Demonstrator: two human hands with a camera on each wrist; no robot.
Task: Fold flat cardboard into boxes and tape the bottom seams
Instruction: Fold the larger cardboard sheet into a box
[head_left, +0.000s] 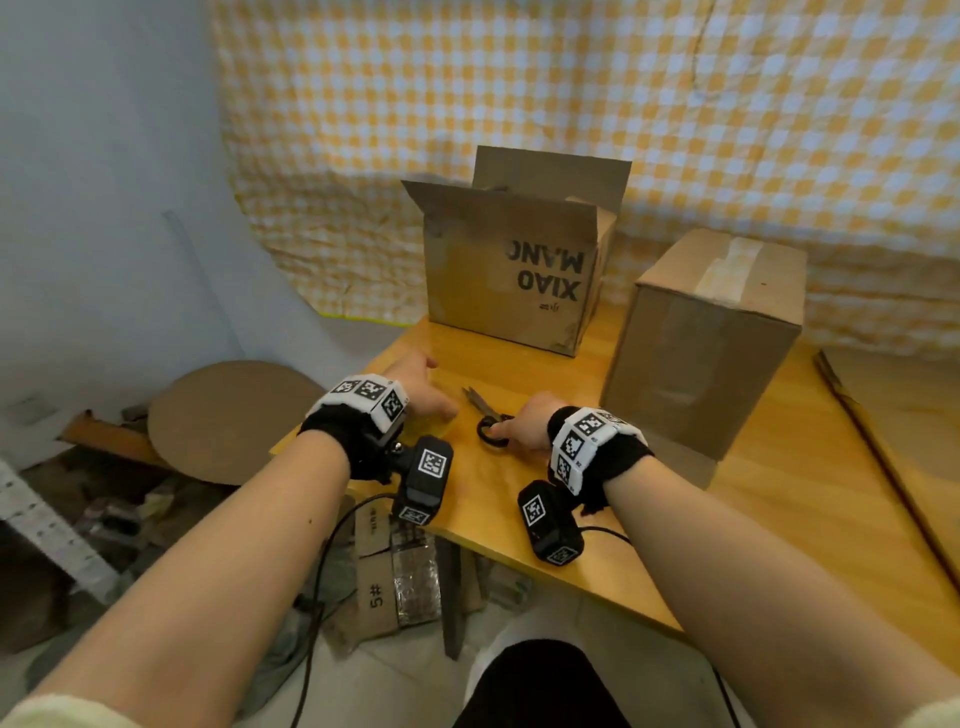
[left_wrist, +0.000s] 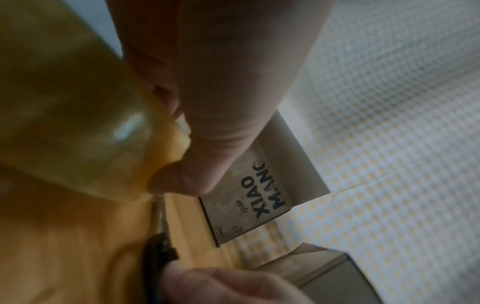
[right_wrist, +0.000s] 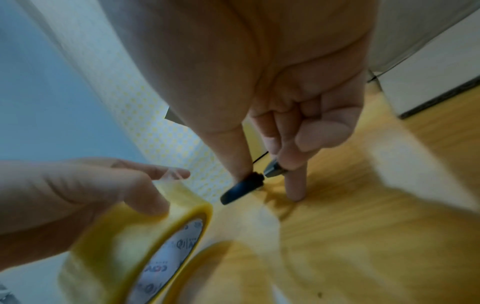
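Forearms nearest the lens, both wearing black wrist straps with marker cubes and small cameras. Left hand (head_left: 423, 387) curled over the yellow tape roll (right_wrist: 145, 244), fingers on its outer band, roll standing on edge on the tabletop (head_left: 810, 493). Right hand (head_left: 530, 423) pinching the black loop of the scissors (head_left: 485, 410), thumb and fingers clamped on the handle, blades lying flat and pointing away.

Likely step: picking up tape and scissors for the next seam. Advice: seat thumb and finger fully in the loops before lifting; find the free tape end first, not discernible here; keep blades closed until the strip is pulled.

Open box (head_left: 511, 270), printed XIAO MANG upside down, standing at the far edge with flaps up; whether its bottom seam is taped cannot be told. Sealed box (head_left: 706, 338) to the right, pale tape strip along its top, looks finished.

Tabletop yellow-orange wood. Yellow-and-white checked cloth (head_left: 675, 104) hanging behind, pale wall on the left. Round cardboard disc (head_left: 228, 418) and flattened cardboard on the floor below.
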